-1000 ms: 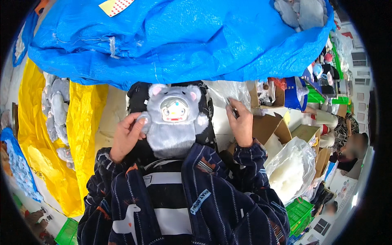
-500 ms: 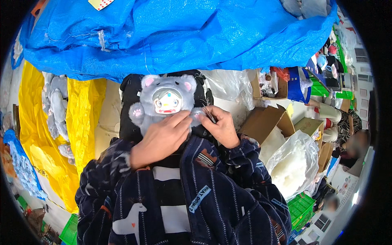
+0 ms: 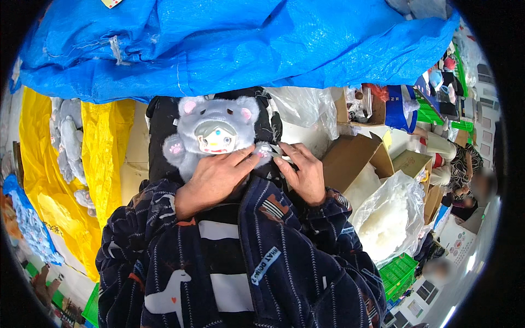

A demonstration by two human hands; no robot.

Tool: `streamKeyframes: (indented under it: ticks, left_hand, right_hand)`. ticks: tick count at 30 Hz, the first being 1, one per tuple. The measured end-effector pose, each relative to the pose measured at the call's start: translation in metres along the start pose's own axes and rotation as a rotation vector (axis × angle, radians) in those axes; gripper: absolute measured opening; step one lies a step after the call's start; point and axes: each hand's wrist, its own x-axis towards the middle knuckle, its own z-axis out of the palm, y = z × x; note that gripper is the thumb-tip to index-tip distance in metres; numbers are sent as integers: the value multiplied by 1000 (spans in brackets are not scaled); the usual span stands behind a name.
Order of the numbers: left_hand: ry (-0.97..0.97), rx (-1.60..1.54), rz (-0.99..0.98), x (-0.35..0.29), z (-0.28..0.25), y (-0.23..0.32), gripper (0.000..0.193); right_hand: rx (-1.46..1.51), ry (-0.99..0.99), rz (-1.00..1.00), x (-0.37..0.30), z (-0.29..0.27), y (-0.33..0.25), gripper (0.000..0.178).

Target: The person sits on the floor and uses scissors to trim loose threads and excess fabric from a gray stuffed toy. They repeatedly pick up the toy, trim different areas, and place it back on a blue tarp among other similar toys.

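A grey plush toy with pink-lined ears and a shiny doll face lies on its back on a dark surface in front of me. Across its lower body lies my left hand, its fingertips closed on the toy's right-side arm. That arm ends in a paw with pink pads. Beside the paw, my right hand grips a small pointed metal tool between thumb and fingers. The tool's tip is close to the paw; whether it touches cannot be made out. My left hand hides the toy's lower body.
A large blue woven sheet spans the far side. At left, a yellow sack stands by grey plush pieces. On the right are an open cardboard box, a clear bag of white stuffing and green crates. Someone sits farther right.
The toy and both hands appear slightly turned, with the head tilting left. My right hand has shifted a little right and down, its fingers more spread around the metal tool.
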Motion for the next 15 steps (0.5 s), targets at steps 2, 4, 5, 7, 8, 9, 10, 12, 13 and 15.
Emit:
streamKeyframes:
  ticks: [2, 4, 5, 7, 8, 9, 10, 12, 13, 15]
  left_hand:
    - [14, 1, 7, 0, 1, 0, 36]
    - [28, 4, 17, 0, 1, -2, 36]
    - [25, 0, 14, 0, 2, -2, 35]
    - [20, -5, 5, 0, 1, -1, 35]
    - [26, -2, 8, 0, 1, -1, 35]
    - [31, 1, 12, 0, 1, -1, 34]
    - [37, 3, 15, 0, 2, -1, 34]
    - [53, -2, 16, 0, 2, -1, 34]
    - [62, -4, 15, 0, 2, -1, 34]
    - [64, -35, -10, -1, 3, -2, 33]
  right_hand:
    - [-14, 6, -41, 3, 1, 0, 31]
    - [-40, 10, -79, 8, 0, -2, 30]
    - [-58, 10, -97, 10, 0, -3, 30]
    - [-108, 12, -141, 15, -2, -5, 30]
    - [-140, 14, -166, 17, -3, -7, 29]
    - [-173, 17, -190, 19, -4, -8, 29]
    - [-184, 15, -220, 23, -4, -11, 29]
    - [-204, 12, -283, 29, -4, -16, 29]
    - [-114, 13, -257, 29, -2, -14, 28]
    - [61, 13, -201, 25, 6, -4, 27]
